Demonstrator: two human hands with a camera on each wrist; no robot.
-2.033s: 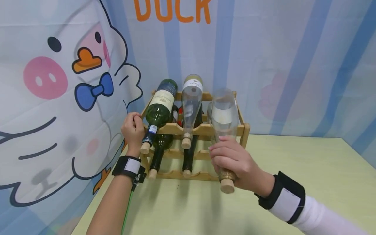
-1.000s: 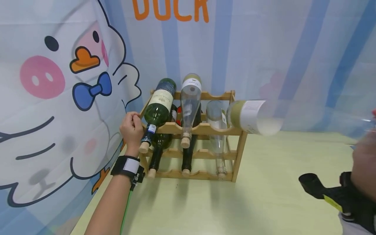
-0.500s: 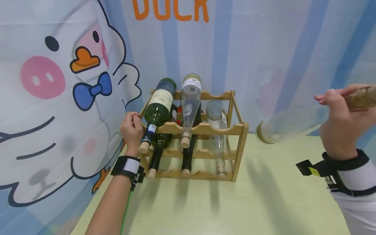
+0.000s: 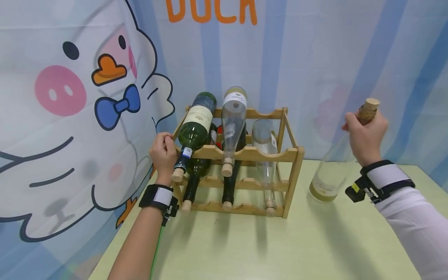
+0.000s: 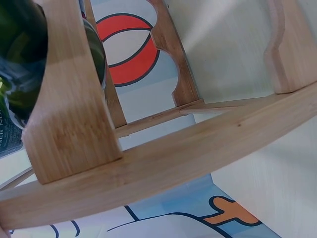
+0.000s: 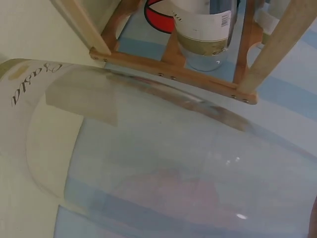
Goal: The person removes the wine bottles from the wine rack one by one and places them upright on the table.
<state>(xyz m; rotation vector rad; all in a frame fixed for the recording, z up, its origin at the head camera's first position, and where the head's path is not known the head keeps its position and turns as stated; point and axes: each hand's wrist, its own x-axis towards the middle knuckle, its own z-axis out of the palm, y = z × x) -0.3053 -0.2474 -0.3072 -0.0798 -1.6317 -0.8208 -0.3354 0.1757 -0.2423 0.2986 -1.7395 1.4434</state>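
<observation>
A clear glass wine bottle [image 4: 325, 177] with a corked neck stands tilted beside the rack, neck up and base close over the table. My right hand [image 4: 368, 134] grips it round the neck, just below the cork. The bottle also spans the right wrist view, its label [image 6: 22, 89] at the left edge. My left hand [image 4: 163, 155] grips the upper left side of the wooden wine rack [image 4: 294, 175]. Next to that hand lies a green wine bottle [image 4: 194, 130] in the top tier. Most of the left hand is outside the left wrist view, where the rack's rail [image 5: 173, 153] fills the foreground.
A clear bottle [image 4: 233, 120] lies in the top tier's middle. Below are two dark bottles and another clear bottle [image 4: 267, 171], necks forward. The pale green table [image 4: 245, 249] extends in front and to the right. A printed cloth [image 4: 297, 58] hangs close behind.
My right hand has carried the clear bottle from the rack's top right, out to the right, and turned it neck up, lowering its base toward the table. My left hand stays on the rack.
</observation>
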